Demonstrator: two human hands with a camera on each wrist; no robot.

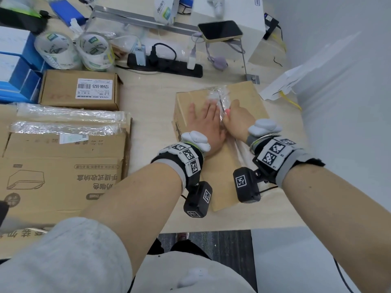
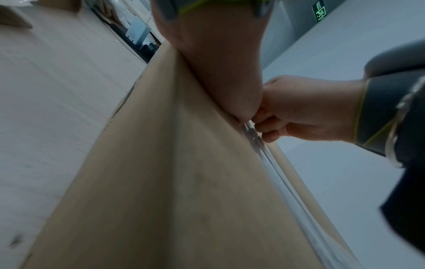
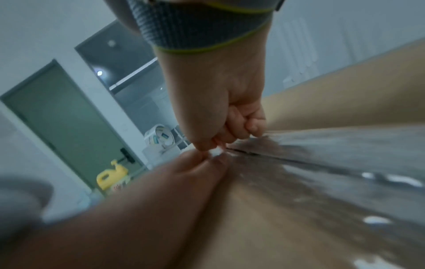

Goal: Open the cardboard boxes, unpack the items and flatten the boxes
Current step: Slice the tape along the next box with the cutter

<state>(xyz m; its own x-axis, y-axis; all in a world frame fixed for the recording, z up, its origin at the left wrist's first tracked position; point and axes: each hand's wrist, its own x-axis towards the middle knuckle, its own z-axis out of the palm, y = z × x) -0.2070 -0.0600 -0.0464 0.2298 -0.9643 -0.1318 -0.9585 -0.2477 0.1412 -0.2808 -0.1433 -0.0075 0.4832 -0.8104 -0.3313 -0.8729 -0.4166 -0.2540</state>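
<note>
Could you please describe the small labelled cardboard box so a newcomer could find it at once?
On the wooden table, look left of the black power strip, just before two tape rolls. That closed small box alone bears a white barcode label.

table (image 1: 148,115): light wood | on it: cardboard box (image 1: 243,98), small labelled box (image 1: 63,89), power strip (image 1: 165,64), tape rolls (image 1: 57,49)

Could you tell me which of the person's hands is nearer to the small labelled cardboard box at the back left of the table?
Left. The left hand lies flat on the taped box, on the side toward the small labelled box. The right hand grips the tape further right.
</note>
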